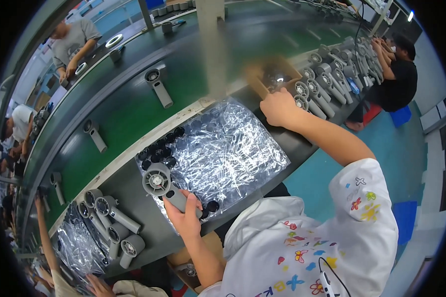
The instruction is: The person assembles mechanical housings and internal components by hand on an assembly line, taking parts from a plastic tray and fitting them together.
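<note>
Left hand (187, 214) first: fingers wrapped round the handle of a grey fan (167, 188), held over the shiny plastic pile's (228, 153) left edge — black caps (158, 151) beside the fan's head. Right hand (281, 109) is at a cardboard box (255, 81); fingertips hidden, so I can't tell whether it grips. I see a strip of dark table (285, 139) along the pile's right edge. Standing fans (327, 89) crowd the box's right — beyond the pale rail (186, 118), fans lie well apart on the green belt (129, 106).

I have the left hand (185, 216) curled in a grip, forearm (204, 260) slanting up; my right arm (329, 136) extends forward, right hand (281, 109) angled down.
</note>
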Demonstrator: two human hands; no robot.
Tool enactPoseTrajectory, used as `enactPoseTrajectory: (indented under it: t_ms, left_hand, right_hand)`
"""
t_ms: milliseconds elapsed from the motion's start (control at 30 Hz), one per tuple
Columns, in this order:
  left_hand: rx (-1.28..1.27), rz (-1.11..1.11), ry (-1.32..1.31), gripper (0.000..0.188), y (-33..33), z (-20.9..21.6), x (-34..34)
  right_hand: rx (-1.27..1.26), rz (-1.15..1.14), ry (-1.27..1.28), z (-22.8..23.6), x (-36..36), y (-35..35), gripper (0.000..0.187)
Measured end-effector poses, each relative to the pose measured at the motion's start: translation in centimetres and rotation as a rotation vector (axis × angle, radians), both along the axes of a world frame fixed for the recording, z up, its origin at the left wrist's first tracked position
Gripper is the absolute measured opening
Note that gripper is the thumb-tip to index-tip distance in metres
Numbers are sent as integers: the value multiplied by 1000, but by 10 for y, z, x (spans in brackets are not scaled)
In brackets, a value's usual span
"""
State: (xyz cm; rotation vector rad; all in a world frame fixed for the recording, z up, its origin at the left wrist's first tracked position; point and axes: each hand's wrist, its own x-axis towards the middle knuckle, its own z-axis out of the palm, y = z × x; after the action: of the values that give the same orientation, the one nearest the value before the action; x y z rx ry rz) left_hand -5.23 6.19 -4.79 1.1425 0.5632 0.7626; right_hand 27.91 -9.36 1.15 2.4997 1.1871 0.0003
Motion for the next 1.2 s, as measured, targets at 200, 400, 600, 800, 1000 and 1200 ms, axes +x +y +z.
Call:
enactPoseTrajectory:
  t_ms: [200, 400, 600, 800, 1000, 1200]
  left_hand:
    - [40, 122, 13, 31, -9, -4, -1]
    - [129, 86, 5, 28, -3, -8, -3]
    - [173, 102, 31, 24, -8, -9, -2]
    - [213, 152, 38, 24, -9, -10, -1]
    - [211, 114, 39, 23, -4, -19, -1]
    - [-21, 89, -141, 32, 0, -7, -5]
  right_hand:
    - [-10, 101, -51, -19, 1, 9, 17]
    - [70, 290, -133, -28, -13, 5, 14]
    - [155, 369, -134, -27, -14, 3, 11]
    - [210, 347, -71, -13, -15, 8, 10]
    - [400, 239, -48, -9, 0, 0, 14]
    - [711, 238, 127, 22, -7, -1, 13]
